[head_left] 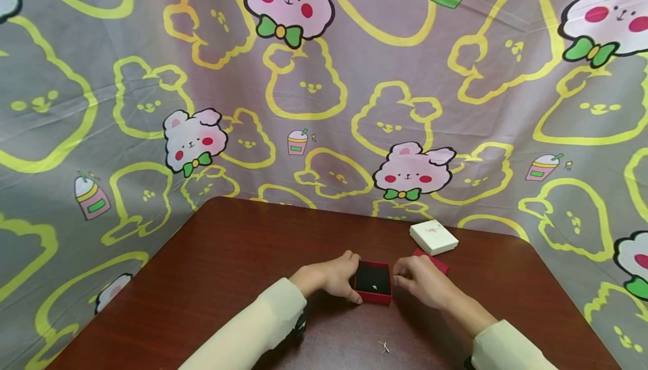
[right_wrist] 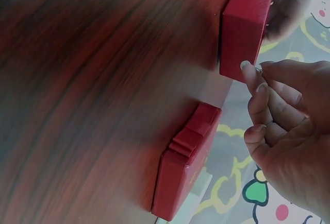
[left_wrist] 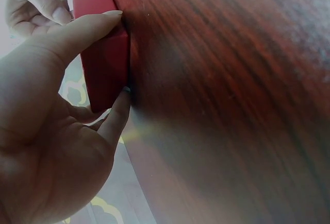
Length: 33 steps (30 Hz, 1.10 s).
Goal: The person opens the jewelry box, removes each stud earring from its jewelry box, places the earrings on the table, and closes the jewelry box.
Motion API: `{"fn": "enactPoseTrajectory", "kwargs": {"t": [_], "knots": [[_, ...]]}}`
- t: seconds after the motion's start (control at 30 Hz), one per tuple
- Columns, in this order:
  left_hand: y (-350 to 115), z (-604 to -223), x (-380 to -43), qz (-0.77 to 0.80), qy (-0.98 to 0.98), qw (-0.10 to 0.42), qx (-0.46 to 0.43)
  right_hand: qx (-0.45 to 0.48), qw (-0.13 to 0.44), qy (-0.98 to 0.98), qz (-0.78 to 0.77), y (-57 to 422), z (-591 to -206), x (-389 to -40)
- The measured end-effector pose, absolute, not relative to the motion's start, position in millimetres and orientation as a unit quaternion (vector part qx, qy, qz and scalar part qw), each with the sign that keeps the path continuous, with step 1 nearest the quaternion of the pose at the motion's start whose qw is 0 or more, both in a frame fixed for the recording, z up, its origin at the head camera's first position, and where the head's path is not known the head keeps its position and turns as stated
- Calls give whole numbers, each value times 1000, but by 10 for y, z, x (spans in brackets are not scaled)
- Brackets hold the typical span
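Observation:
A red jewellery box with a black cushion inside stands uncovered on the table. On the cushion's front part sits a small silvery piece, shaped like a star or cross. My left hand grips the box from its left side, thumb at the front corner and fingers behind. Just right of the box is my right hand, thumb and index fingertips pressed together. A tiny shiny bit shows between these tips; I cannot tell its kind. The other fingers are curled.
Behind my right hand lies the red lid with a bow. A white box is farther back on the table. Small silvery pieces lie near the front. A patterned cloth hangs around the brown table.

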<state>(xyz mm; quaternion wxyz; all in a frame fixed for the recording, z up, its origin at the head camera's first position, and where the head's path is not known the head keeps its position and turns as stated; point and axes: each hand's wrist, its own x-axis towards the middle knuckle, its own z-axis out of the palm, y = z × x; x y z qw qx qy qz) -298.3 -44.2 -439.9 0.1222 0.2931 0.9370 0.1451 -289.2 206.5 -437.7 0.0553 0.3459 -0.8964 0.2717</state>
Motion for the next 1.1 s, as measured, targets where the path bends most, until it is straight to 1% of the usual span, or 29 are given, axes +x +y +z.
{"fn": "enactPoseTrajectory", "kwargs": {"t": [0.2, 0.5, 0.97, 1.1], "knots": [[-450, -4398, -2993, 147, 936, 126, 295, 347, 51, -894, 279, 2082, -4351, -2860], [-452, -4396, -2994, 149, 935, 128, 294, 344, 29, -892, 291, 2116, -4321, -2808], [-440, -4405, -2991, 147, 936, 122, 295, 352, 26, -887, 298, 2146, -4342, -2684], [-443, -4415, -3003, 146, 935, 124, 297, 354, 13, -883, 307, 2139, -4359, -2649]]}}
